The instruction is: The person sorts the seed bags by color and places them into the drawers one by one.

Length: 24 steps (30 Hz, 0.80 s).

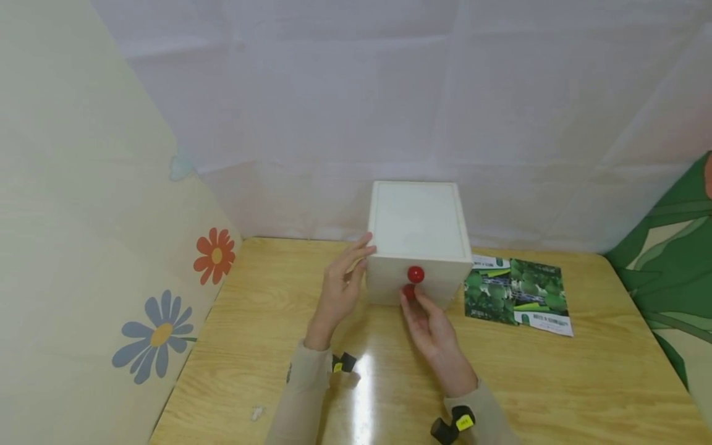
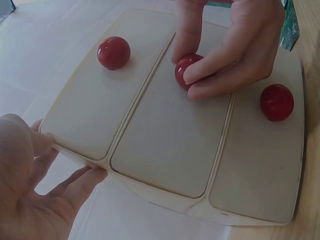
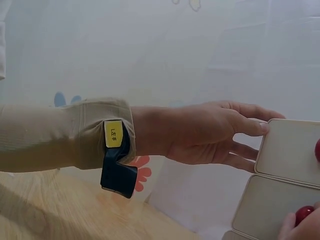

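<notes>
A small white chest of three drawers (image 1: 419, 219) stands on the table, its front facing me. Each drawer front carries a round red knob; the left wrist view has the top knob (image 2: 114, 52), middle knob (image 2: 184, 75) and bottom knob (image 2: 277, 102). All three fronts look flush with the body. My right hand (image 1: 436, 337) pinches the middle knob between thumb and fingers. Against the chest's left side my left hand (image 1: 340, 287) rests with fairly straight fingers, its thumb (image 3: 257, 128) at the front edge near the top drawer.
Right of the chest lies a green printed booklet or sheet (image 1: 514, 293), flat on the wooden table (image 1: 556, 383). A pale cloth (image 1: 311, 111) hangs close behind. Flower-patterned panels border the left and right. A small whitish scrap (image 1: 258, 413) lies near the left forearm.
</notes>
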Motion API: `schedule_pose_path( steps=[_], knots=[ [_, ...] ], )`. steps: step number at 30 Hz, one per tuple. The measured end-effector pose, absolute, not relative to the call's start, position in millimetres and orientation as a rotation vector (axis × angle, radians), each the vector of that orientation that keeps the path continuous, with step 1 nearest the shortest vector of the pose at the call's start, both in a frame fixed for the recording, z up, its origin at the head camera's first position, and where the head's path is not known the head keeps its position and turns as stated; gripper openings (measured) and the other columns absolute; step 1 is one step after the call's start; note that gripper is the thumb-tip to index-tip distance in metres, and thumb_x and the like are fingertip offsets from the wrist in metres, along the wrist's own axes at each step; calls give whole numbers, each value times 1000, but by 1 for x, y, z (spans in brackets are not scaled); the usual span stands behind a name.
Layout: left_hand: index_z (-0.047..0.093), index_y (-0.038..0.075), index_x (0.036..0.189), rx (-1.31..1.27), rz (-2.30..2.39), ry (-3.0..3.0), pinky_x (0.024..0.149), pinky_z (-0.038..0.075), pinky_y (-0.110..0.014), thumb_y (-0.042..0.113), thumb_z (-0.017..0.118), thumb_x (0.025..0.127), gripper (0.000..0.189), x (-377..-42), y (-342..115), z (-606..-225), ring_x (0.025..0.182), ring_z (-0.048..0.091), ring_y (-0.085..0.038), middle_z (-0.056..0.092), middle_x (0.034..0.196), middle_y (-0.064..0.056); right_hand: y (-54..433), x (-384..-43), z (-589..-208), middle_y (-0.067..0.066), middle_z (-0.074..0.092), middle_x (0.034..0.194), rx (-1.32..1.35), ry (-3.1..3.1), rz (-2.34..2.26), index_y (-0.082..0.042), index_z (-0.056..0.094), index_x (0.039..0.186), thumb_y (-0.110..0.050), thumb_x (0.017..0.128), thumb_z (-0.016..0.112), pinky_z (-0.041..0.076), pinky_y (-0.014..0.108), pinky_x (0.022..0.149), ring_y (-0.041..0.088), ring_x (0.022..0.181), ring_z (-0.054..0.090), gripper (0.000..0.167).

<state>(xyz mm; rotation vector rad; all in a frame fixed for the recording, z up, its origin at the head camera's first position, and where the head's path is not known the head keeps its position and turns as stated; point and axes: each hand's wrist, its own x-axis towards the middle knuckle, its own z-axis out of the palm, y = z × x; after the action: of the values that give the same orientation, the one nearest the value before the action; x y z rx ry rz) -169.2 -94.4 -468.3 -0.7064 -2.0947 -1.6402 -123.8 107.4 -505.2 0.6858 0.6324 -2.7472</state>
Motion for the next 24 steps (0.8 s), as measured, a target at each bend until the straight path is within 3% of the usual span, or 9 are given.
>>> schedule_pose_path(
  steps=[8,13,16,20,24],
  knots=[
    [70,-1,131,-741,-1653,-2070,97,61,-32,-4,56,107,28,-170,-97,-470,144,56,-38,55,158,-17,108,-119,-510,5,58,138,567,815,-2752,-10,50,141,-7,106,62,49,29,120,17,127,65,37],
    [69,0,132,-771,-1642,-2056,97,62,-32,0,56,109,28,-171,-99,-471,145,56,-36,55,159,-14,110,-112,-513,3,68,120,549,876,-2769,-12,64,118,-14,110,57,50,33,119,19,116,68,11],
    [69,0,133,-766,-1641,-2067,96,62,-31,1,55,109,28,-171,-99,-472,145,56,-34,55,159,-13,109,-108,-515,1,68,112,599,992,-2740,-16,65,107,-21,111,55,50,36,118,20,111,66,12],
    [70,1,133,-751,-1652,-2075,97,61,-31,1,55,109,28,-170,-99,-471,145,56,-33,55,160,-12,104,-106,-518,-4,66,111,655,1280,-2647,-16,60,114,-16,109,56,53,38,111,18,112,64,6],
    [70,2,133,-744,-1662,-2071,97,61,-31,1,55,109,29,-170,-99,-470,146,55,-33,55,160,-12,101,-108,-523,-5,65,114,680,1517,-2553,-7,53,131,-11,108,58,59,32,97,14,108,65,24]
  ],
)
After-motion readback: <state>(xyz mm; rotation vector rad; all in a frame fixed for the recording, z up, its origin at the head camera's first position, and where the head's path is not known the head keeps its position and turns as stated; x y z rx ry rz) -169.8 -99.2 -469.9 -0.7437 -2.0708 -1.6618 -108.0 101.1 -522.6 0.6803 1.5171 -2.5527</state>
